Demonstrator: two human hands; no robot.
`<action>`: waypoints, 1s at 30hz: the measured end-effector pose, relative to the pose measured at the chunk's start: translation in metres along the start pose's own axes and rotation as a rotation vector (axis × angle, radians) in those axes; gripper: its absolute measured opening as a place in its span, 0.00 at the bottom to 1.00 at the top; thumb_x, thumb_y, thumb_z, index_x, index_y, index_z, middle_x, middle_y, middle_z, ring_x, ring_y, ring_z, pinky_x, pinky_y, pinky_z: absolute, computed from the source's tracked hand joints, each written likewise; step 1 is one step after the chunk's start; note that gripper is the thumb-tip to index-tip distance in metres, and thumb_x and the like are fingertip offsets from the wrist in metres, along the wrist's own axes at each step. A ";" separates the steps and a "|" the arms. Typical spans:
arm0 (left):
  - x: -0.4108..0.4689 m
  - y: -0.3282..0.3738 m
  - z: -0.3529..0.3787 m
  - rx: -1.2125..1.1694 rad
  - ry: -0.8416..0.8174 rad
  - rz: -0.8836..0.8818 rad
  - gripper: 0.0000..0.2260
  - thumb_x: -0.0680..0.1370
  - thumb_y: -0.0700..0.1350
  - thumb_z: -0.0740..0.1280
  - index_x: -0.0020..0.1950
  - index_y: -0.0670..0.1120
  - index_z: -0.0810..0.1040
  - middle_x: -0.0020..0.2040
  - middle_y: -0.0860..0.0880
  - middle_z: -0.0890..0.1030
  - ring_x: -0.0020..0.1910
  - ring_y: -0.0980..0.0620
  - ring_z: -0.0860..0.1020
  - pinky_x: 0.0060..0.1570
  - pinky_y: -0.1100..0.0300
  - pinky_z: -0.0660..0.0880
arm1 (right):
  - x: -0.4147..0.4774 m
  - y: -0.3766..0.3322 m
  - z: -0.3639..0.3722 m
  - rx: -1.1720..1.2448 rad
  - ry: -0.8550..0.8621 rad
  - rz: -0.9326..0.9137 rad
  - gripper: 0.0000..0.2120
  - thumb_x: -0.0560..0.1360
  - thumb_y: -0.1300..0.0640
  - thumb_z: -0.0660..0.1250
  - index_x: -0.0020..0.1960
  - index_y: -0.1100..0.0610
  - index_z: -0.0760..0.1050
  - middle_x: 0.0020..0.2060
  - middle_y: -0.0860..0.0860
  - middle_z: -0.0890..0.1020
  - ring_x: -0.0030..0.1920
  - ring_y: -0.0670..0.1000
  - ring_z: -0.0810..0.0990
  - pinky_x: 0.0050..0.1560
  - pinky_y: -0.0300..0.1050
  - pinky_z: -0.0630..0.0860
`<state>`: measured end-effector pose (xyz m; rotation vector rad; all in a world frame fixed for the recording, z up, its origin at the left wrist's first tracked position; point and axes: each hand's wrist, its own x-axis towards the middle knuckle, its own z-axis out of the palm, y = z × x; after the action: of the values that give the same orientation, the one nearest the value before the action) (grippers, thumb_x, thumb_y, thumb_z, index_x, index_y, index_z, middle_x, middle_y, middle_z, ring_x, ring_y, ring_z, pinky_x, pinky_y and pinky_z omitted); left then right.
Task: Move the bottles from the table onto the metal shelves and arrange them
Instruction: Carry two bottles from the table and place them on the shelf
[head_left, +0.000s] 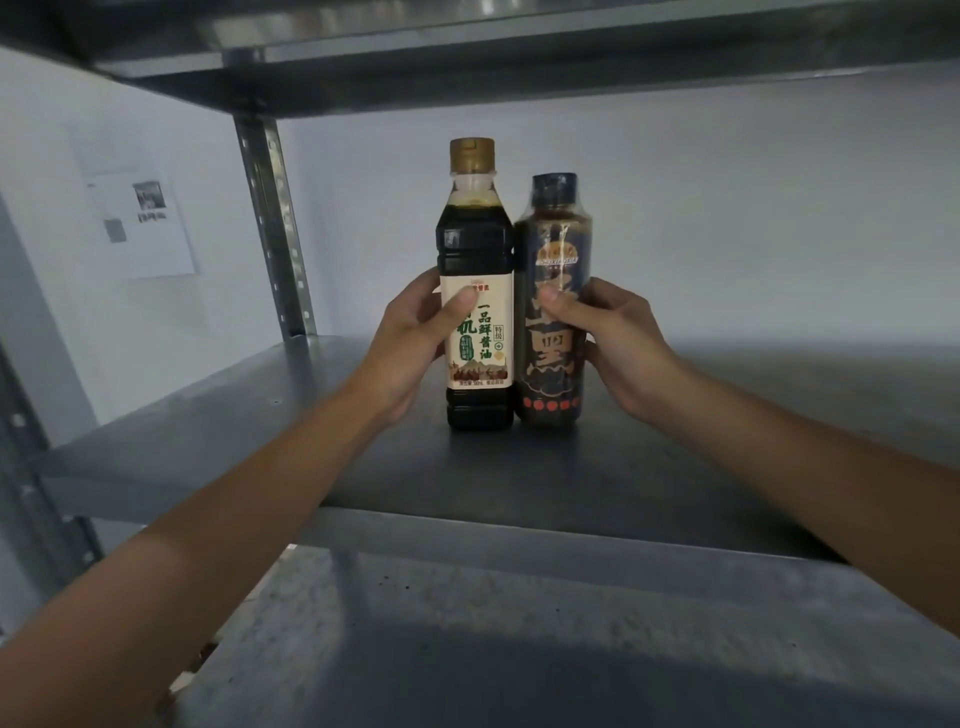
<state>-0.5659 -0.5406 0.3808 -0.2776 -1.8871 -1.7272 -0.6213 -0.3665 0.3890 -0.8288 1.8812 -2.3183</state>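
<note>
dark bottles (480, 291) between gripping fingers (460, 306)

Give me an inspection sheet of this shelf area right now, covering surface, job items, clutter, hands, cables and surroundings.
Surface: grey metal shelf, bare apart from two bottles.
Job's things: soy sauce bottle with gold cap and dark bottle with dark cap, upright, side by side, touching.
Clutter: nothing seen.
Grippers: left hand grips the soy sauce bottle; right hand grips the dark bottle.
Cables: nothing seen.
Surroundings: upper shelf, slotted upright post, paper sheet on white wall.
</note>
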 end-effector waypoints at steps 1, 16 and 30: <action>-0.001 -0.001 -0.002 0.021 -0.006 0.007 0.15 0.79 0.43 0.63 0.65 0.45 0.72 0.52 0.53 0.82 0.52 0.56 0.81 0.47 0.60 0.78 | 0.001 0.004 0.000 -0.012 0.008 0.003 0.15 0.70 0.57 0.72 0.54 0.62 0.78 0.45 0.53 0.84 0.43 0.46 0.83 0.40 0.36 0.76; -0.015 -0.031 -0.027 0.505 -0.274 -0.216 0.33 0.69 0.39 0.75 0.69 0.51 0.64 0.65 0.52 0.74 0.63 0.54 0.72 0.60 0.59 0.68 | -0.012 0.029 -0.022 -0.463 -0.116 0.097 0.33 0.59 0.65 0.78 0.61 0.53 0.73 0.55 0.50 0.81 0.55 0.51 0.80 0.58 0.48 0.76; -0.009 -0.036 -0.035 0.543 -0.285 -0.218 0.33 0.70 0.41 0.75 0.71 0.50 0.64 0.65 0.50 0.75 0.62 0.52 0.73 0.64 0.53 0.70 | -0.008 0.038 -0.016 -0.512 -0.110 0.074 0.32 0.62 0.63 0.78 0.62 0.50 0.71 0.57 0.48 0.79 0.57 0.48 0.78 0.57 0.44 0.74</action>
<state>-0.5680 -0.5776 0.3458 -0.1116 -2.5900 -1.2768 -0.6325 -0.3591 0.3496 -0.8787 2.4405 -1.7229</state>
